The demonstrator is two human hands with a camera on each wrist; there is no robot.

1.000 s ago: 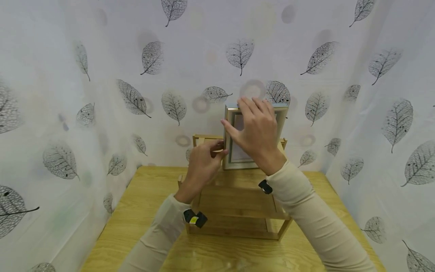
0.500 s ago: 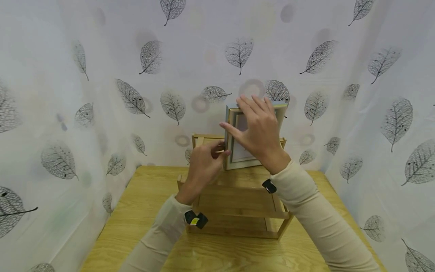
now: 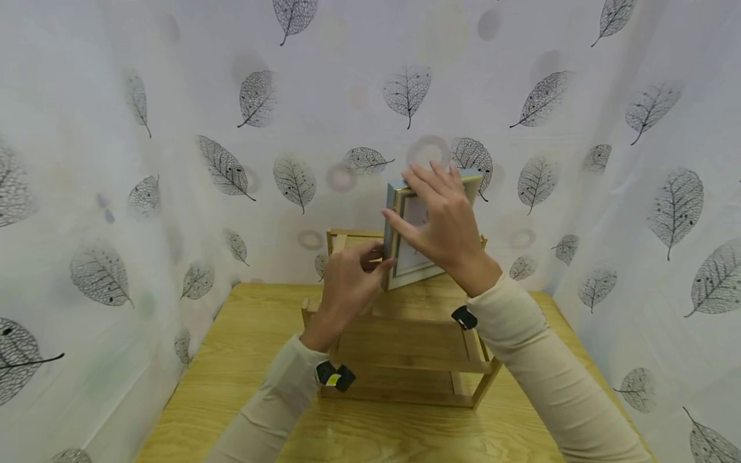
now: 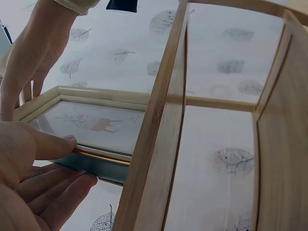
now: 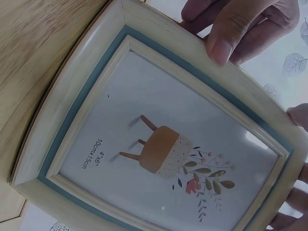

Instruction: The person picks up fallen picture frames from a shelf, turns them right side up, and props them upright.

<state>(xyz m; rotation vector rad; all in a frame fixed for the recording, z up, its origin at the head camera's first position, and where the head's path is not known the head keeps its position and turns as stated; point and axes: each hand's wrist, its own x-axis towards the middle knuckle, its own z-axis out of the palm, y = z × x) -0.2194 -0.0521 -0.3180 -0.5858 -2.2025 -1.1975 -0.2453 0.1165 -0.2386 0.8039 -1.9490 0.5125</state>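
A cream picture frame [image 3: 411,258] with blue-green sides stands upright on the top tier of a small wooden rack [image 3: 405,341]. My left hand [image 3: 350,276] pinches its left edge low down, thumb [image 4: 67,143] on the front and fingers behind. My right hand [image 3: 446,222] holds the top left corner, with fingertips over the top edge and the thumb at the left edge; it covers much of the face. Close up in the right wrist view, the frame's print [image 5: 159,149] shows a stool-like planter with flowers and "4"x6" 10cmx15cm".
The rack stands on a wood-grain table [image 3: 231,360], its lower tiers facing me. A pale curtain [image 3: 336,64] with leaf prints encloses the back and both sides. Black devices [image 3: 336,377] are strapped at both wrists.
The frame has turned, its right side swinging back while more of its blue-green left side and top shows. My right hand and wrist shift slightly right with it; the left hand barely moves.
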